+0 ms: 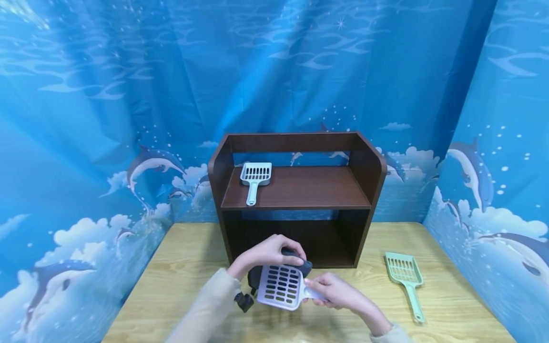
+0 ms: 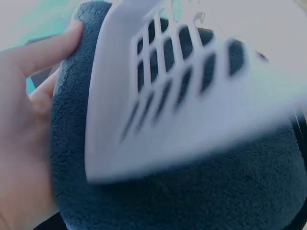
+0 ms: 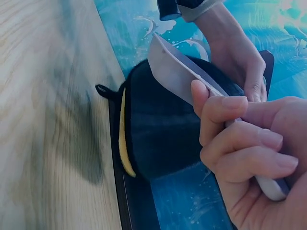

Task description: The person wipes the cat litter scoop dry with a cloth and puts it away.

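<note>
My right hand (image 1: 336, 290) grips the handle of a pale lilac litter scoop (image 1: 280, 287), its fingers curled around it in the right wrist view. The slotted head lies over a dark plush cloth (image 3: 163, 120), close against it. A yellow edge and a small hanging loop show on the cloth. With thumb and fingers, my left hand (image 1: 274, 252) holds the cloth at its upper edge. In the left wrist view the plush (image 2: 192, 201) shows behind and below the scoop head (image 2: 112, 96); the handle is outside that view.
A dark brown two-tier shelf (image 1: 296, 208) stands at the back of the wooden table (image 1: 171, 281). On its upper board lies a pale blue litter scoop (image 1: 253, 188). A green litter scoop (image 1: 405, 276) rests on the table at the right. Blue dolphin-print curtains (image 1: 107, 143) surround the table.
</note>
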### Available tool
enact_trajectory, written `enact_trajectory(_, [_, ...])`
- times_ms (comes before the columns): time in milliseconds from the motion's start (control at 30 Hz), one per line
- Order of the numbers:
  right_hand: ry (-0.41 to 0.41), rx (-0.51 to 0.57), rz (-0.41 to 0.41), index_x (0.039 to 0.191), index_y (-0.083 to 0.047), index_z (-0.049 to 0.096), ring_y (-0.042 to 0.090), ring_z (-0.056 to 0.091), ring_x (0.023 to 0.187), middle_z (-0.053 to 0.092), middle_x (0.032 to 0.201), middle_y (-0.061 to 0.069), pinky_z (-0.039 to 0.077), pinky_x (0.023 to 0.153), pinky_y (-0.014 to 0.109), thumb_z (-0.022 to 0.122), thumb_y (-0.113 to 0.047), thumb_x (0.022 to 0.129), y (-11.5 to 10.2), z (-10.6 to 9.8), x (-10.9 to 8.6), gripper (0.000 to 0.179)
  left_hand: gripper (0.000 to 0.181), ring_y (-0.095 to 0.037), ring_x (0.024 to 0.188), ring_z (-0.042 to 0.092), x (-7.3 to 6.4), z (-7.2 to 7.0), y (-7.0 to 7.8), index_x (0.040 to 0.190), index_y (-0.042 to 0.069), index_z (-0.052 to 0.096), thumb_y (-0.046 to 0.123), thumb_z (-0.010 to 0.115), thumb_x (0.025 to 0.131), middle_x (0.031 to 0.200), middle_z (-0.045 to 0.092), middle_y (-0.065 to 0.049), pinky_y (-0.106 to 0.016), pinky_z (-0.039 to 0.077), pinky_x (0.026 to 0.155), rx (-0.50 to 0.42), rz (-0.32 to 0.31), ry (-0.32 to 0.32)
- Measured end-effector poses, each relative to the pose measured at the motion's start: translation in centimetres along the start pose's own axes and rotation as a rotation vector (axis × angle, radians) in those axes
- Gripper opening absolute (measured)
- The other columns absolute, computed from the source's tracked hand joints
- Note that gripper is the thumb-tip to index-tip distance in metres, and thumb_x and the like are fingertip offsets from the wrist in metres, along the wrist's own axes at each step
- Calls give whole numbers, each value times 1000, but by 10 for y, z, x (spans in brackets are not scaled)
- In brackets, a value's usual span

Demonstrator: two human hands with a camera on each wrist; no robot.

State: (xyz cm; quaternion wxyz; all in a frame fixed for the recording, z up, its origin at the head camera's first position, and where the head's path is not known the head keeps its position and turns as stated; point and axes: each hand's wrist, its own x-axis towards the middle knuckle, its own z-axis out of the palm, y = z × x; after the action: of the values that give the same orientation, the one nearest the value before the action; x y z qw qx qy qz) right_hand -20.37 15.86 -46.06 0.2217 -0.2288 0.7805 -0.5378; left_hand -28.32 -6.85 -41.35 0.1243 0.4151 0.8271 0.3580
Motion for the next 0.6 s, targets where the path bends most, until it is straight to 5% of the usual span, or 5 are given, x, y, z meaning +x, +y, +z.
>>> enact_trajectory(200, [2, -15, -21, 98, 13, 67, 2, 37, 46, 54, 63, -3, 26, 42, 15, 48, -29, 108, 0, 3, 3, 47, 11, -1, 88, 60, 2, 2, 0, 101, 25, 76, 32, 70, 96, 91, 70, 18, -24, 48, 86, -27, 11, -47])
enact_trajectory(400, [20, 3, -48, 100, 14, 67, 0, 35, 46, 51, 63, -4, 25, 41, 14, 44, -26, 110, 1, -7, -2, 47, 17, -11, 98, 62, -6, -7, -13, 106, 25, 76, 37, 67, 97, 102, 72, 11, -34, 46, 92, -208, -111, 96])
enact_trajectory(600, [7, 70, -81, 103, 19, 62, -2, 34, 46, 52, 65, -4, 24, 41, 13, 41, -22, 110, 8, -20, -11, 47, 27, -15, 104, 59, -14, -4, -28, 114, 14, 74, 34, 66, 98, 112, 71, 1, -35, 43, 96, -410, -194, 266])
